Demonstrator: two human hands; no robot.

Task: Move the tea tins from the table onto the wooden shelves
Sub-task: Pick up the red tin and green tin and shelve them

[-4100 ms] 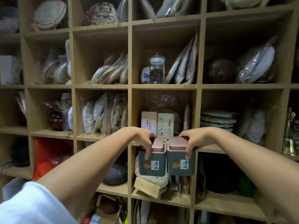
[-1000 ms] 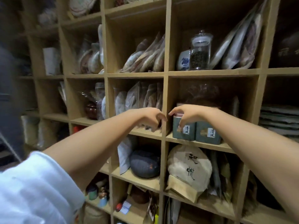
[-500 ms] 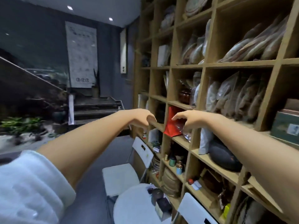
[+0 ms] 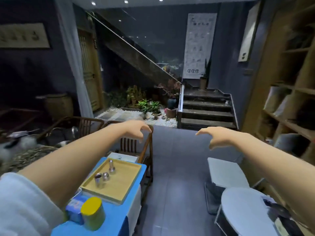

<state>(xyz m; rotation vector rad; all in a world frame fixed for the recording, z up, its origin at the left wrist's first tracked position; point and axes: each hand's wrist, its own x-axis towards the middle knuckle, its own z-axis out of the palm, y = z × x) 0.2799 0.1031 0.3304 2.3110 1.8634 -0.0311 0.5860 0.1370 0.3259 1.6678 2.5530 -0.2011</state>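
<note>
Hands, left [image 4: 136, 131] and right [image 4: 215, 137], hang empty, loosely curled, above blue-clothed table [image 4: 119, 217] facing stairs [image 4: 207, 109].

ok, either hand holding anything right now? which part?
Nothing is held. The left hand and right hand both hang in the air above the floor, fingers loosely curled around nothing.

both arms reach forward, left hand [image 4: 136, 131] and right hand [image 4: 215, 137] loosely curled, holding nothing, wooden shelves [image 4: 289, 92] rightward.
</note>
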